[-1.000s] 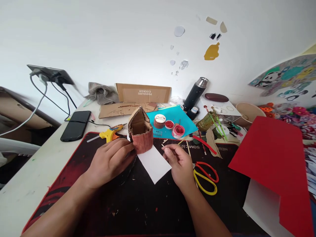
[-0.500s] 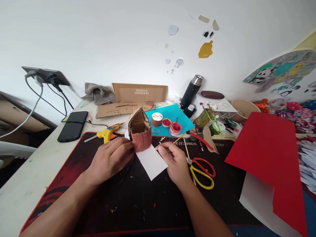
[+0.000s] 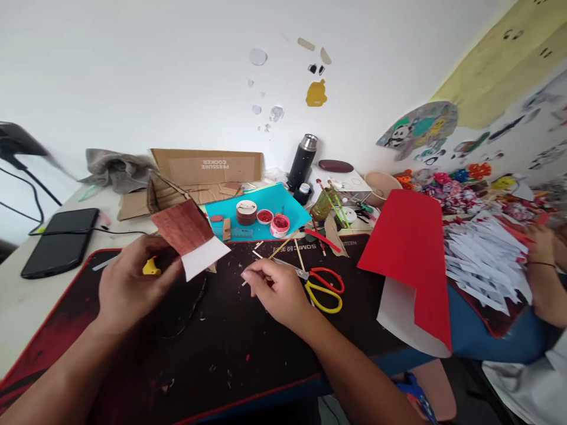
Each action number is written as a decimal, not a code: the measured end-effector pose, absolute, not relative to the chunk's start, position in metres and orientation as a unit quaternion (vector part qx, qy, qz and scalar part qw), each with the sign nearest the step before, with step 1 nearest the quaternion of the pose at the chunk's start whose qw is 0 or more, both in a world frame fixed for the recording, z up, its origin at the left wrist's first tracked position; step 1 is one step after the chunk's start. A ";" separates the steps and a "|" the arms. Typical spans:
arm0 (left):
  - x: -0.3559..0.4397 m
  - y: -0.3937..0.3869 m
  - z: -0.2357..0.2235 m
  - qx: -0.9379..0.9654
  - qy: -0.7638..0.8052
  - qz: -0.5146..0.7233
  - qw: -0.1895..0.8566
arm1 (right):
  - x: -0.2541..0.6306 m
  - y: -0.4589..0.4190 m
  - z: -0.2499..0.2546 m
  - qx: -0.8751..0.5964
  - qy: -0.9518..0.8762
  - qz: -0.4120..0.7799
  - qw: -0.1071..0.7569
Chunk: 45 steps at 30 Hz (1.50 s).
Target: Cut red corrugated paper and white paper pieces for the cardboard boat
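Note:
My left hand (image 3: 133, 280) grips a small cardboard box (image 3: 183, 225) painted reddish brown, lifted and tilted above the mat. A piece of white paper (image 3: 206, 257) sits against the box's lower edge and sticks out to the right. My right hand (image 3: 279, 289) is apart from the box, low over the mat, with its fingers curled and tips pinched together. Whether anything is between them is hidden. A thin wooden stick (image 3: 283, 245) runs behind those fingertips. Scissors (image 3: 302, 274) with red and yellow handles lie beside the right hand. Part of a yellow glue gun (image 3: 152, 267) shows behind my left hand.
Paint jars (image 3: 246, 213) stand on a blue sheet (image 3: 221, 203) at the back. A black flask (image 3: 303, 160) leans by the wall. A red sheet (image 3: 403, 236) curls at right. A phone (image 3: 62, 242) lies left. Another person's hand (image 3: 541, 245) is by paper strips (image 3: 487, 260).
My left hand has raised the box and turned it, with the white paper moving along. My right hand has let go of the paper. The view has swung right, bringing another person's arm into sight.

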<state>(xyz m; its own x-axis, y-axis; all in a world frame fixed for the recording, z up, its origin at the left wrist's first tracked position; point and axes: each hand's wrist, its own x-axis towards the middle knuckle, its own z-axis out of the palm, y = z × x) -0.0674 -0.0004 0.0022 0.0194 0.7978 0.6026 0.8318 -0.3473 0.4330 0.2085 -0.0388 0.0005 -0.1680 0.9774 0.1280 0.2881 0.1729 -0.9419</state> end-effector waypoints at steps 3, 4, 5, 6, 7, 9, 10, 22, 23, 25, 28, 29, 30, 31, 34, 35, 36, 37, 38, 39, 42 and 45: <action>-0.068 0.000 0.001 -0.687 -0.594 -0.419 0.000 | 0.230 -0.040 0.004 -0.520 -0.722 0.314 0.330; -0.068 0.000 0.001 -0.683 -0.598 -0.419 -0.005 | 0.240 -0.037 0.005 -0.534 -0.735 0.287 0.304; -0.067 0.000 0.000 -0.681 -0.601 -0.418 -0.008 | 0.252 -0.035 0.006 -0.549 -0.744 0.262 0.277; -0.067 0.001 0.000 -0.679 -0.604 -0.417 -0.010 | 0.264 -0.031 0.007 -0.572 -0.745 0.230 0.254; -0.066 0.001 0.000 -0.677 -0.605 -0.419 -0.009 | 0.277 -0.029 0.008 -0.596 -0.743 0.201 0.231; -0.065 0.003 -0.001 -0.675 -0.606 -0.420 0.000 | 0.303 -0.024 0.013 -0.652 -0.718 0.136 0.202; -0.065 0.003 -0.001 -0.676 -0.604 -0.422 0.006 | 0.315 -0.023 0.015 -0.677 -0.704 0.109 0.186; -0.061 0.004 -0.004 -0.750 -0.486 -0.448 -0.014 | 0.362 -0.005 -0.021 -0.738 -0.668 0.047 0.086; -0.060 0.004 -0.004 -0.754 -0.479 -0.450 -0.014 | 0.364 -0.003 -0.023 -0.734 -0.669 0.057 0.099; -0.060 0.004 -0.006 -0.761 -0.466 -0.452 -0.016 | 0.367 0.000 -0.026 -0.728 -0.669 0.083 0.124; -0.059 0.004 -0.008 -0.768 -0.451 -0.454 -0.019 | 0.370 0.001 -0.027 -0.726 -0.656 0.128 0.159; -0.059 0.004 -0.008 -0.770 -0.448 -0.454 -0.020 | 0.371 0.000 -0.026 -0.727 -0.649 0.144 0.170; -0.059 0.004 -0.008 -0.772 -0.445 -0.453 -0.020 | 0.371 -0.001 -0.024 -0.729 -0.641 0.162 0.180; -0.058 0.005 -0.007 -0.774 -0.442 -0.453 -0.021 | 0.371 -0.003 -0.022 -0.728 -0.633 0.183 0.192; -0.058 0.005 -0.007 -0.777 -0.436 -0.454 -0.023 | 0.367 -0.012 -0.011 -0.713 -0.601 0.275 0.234; -0.058 0.005 -0.006 -0.778 -0.434 -0.454 -0.025 | 0.365 -0.016 -0.006 -0.707 -0.585 0.315 0.242; -0.057 0.004 -0.006 -0.779 -0.432 -0.453 -0.026 | 0.362 -0.020 -0.001 -0.703 -0.564 0.358 0.242; -0.057 0.004 -0.006 -0.780 -0.431 -0.452 -0.026 | 0.359 -0.025 0.004 -0.703 -0.540 0.395 0.239; -0.057 0.004 -0.006 -0.781 -0.430 -0.451 -0.027 | 0.356 -0.029 0.008 -0.703 -0.520 0.424 0.235; -0.057 0.004 -0.006 -0.782 -0.429 -0.451 -0.027 | 0.353 -0.034 0.011 -0.699 -0.511 0.441 0.237; -0.056 0.003 -0.005 -0.782 -0.428 -0.452 -0.032 | 0.342 -0.045 0.018 -0.678 -0.520 0.450 0.258; -0.056 0.003 -0.005 -0.781 -0.432 -0.449 -0.045 | 0.331 -0.056 0.024 -0.664 -0.561 0.417 0.268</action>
